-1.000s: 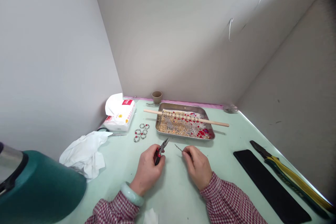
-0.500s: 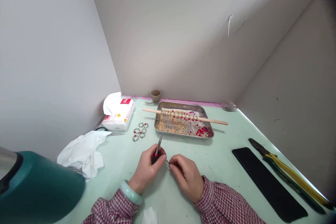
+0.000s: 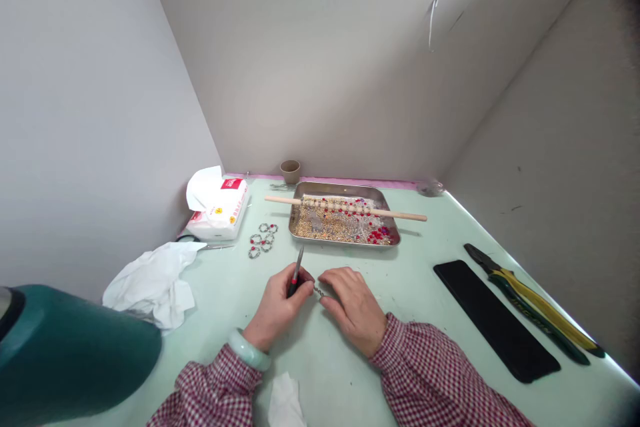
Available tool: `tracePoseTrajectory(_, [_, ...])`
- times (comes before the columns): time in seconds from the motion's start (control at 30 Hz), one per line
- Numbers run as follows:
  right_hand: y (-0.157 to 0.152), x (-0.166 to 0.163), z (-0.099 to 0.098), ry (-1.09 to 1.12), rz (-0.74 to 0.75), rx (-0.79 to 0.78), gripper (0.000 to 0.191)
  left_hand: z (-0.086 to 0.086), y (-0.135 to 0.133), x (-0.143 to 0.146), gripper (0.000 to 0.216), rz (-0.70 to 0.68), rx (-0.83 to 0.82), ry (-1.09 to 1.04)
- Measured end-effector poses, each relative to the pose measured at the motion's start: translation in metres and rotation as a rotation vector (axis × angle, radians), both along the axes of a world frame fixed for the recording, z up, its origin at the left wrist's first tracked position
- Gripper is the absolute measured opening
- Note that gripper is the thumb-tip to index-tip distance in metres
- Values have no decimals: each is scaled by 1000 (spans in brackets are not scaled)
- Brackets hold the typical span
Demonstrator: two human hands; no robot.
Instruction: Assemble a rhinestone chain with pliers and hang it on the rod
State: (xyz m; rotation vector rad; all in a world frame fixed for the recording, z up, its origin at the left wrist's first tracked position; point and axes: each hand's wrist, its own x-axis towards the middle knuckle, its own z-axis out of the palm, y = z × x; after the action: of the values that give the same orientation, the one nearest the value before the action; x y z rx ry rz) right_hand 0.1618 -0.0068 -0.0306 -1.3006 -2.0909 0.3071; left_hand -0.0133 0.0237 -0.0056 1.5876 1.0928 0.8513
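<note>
My left hand (image 3: 277,300) is closed round small red-handled pliers (image 3: 297,267), whose tips point away from me. My right hand (image 3: 350,303) pinches a short beaded wire piece (image 3: 318,291) right beside the left hand's fingers, low over the pale green table (image 3: 415,273). Just beyond the hands stands a metal tray (image 3: 393,238) full of gold and red beads. A wooden dowel (image 3: 410,216) strung with beads lies across the tray. Several finished bead rings (image 3: 261,241) lie left of the tray.
A tissue pack (image 3: 220,210) and crumpled tissue (image 3: 153,282) lie at the left, a teal flask (image 3: 75,353) near left. A small cup (image 3: 290,171) stands by the back wall. A black pad (image 3: 495,320) and yellow-handled pliers (image 3: 530,300) lie at the right. Another tissue (image 3: 285,403) lies between my sleeves.
My right hand has moved left with the wire piece until it meets my left hand. The pliers have closed and turned more upright. The view has tilted slightly.
</note>
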Motion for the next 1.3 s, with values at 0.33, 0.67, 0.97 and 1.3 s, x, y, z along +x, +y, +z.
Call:
tracePoseTrajectory(0.33, [-10, 19, 2, -12, -155, 141, 23, -2, 0, 2, 12, 5, 13, 0])
tracePoseTrajectory(0.67, [-18, -17, 1, 297, -36, -88, 16, 4, 0, 1, 14, -95, -11, -48])
tracePoseTrajectory(0.97, [-15, -16, 0, 286, -29, -87, 17, 0, -1, 0, 16, -18, 27, -18])
tracePoseTrajectory(1.3, [-12, -13, 0, 279, -40, -105, 19, -1, -2, 2, 16, 30, 64, -13])
